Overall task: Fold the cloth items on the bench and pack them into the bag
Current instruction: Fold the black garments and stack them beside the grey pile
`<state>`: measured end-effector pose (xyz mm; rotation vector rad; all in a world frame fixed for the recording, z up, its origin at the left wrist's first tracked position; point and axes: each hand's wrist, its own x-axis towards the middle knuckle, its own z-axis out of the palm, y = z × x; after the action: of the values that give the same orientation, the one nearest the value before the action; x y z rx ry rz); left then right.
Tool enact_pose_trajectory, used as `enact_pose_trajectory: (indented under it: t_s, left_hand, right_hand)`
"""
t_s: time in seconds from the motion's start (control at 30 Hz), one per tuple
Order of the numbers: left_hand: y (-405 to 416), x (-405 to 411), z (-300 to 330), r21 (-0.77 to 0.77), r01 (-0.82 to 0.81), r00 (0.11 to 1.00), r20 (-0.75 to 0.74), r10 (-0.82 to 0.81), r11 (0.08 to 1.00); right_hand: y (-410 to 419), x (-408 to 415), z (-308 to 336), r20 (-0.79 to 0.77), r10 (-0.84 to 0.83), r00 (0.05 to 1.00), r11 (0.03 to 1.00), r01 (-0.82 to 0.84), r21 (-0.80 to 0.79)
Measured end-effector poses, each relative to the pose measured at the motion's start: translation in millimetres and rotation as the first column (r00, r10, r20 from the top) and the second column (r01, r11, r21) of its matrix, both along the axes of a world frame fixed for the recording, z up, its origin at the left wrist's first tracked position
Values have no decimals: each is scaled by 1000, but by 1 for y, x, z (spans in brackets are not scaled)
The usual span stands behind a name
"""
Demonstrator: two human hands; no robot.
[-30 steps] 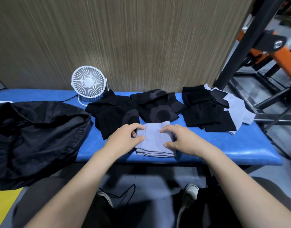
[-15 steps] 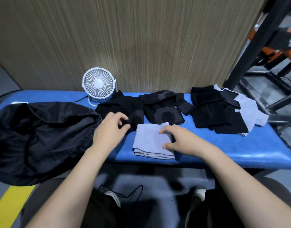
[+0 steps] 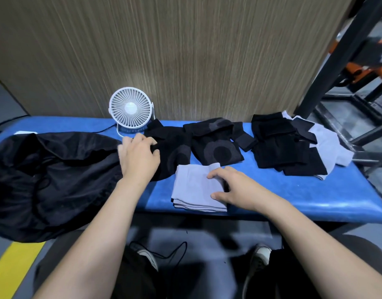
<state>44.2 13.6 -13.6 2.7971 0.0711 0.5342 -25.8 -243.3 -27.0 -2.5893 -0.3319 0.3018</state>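
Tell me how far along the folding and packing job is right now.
Done: the grey cloth lies folded at the bench's front edge. In hand: the right hand rests on that cloth while the left hand is over by the black bag. Left: the black patterned pieces and the mixed pile further right are unpacked. What the bag holds cannot be seen.

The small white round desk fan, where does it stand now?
In the head view the small white round desk fan stands at the back of the blue padded bench, against the wood-grain wall, just beyond the left hand.
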Motion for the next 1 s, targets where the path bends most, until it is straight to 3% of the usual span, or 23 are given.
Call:
enact_pose_trajectory:
  t_s: [0.07,0.17,0.33,0.57,0.7,0.77,0.8,0.83,0.87,0.9,0.93,1.0]
  left_hand:
    - [3,-5,10,-52,28,990,140,-20,998]
    - [10,-15,31,-282,65,986,168,-17,957]
    - [26,-21,53,-616,180,965,262,-16,767]
    - [29,-28,70,-712,263,940,342,-6,651]
    - [34,-31,76,-645,317,905,424,-19,695]
    - [36,-35,78,-581,351,881,470,-50,734]
    - [36,-37,79,-555,379,868,490,-77,740]
    - [35,-39,79,-538,405,859,500,-107,740]
    - [34,-40,80,-518,423,854,503,-135,744]
    - [34,-41,80,-486,436,849,501,-167,757]
    - [33,-41,79,-443,451,842,500,-204,775]
    - [32,-43,76,-355,505,816,493,-301,786]
  right_hand:
    - [7,1,0,-2,15,1000,1000,-15,-4]
    - [24,2,2,8,45,999,999,-45,-20]
    - [57,9,1,43,97,994,995,-96,-34]
    - [95,26,-2,80,118,990,993,-119,12]
    - [107,35,-7,122,112,986,993,-116,24]
    - [110,45,-3,122,21,992,988,-39,146]
    - [111,49,0,84,-51,995,960,25,279]
    - [111,52,6,-33,-109,994,872,111,477]
    - [112,55,11,-220,-113,969,702,234,672]
    - [112,55,18,-436,-40,899,500,396,770]
    - [111,56,22,-585,66,809,357,528,770]
    - [108,60,24,-670,185,719,246,626,740]
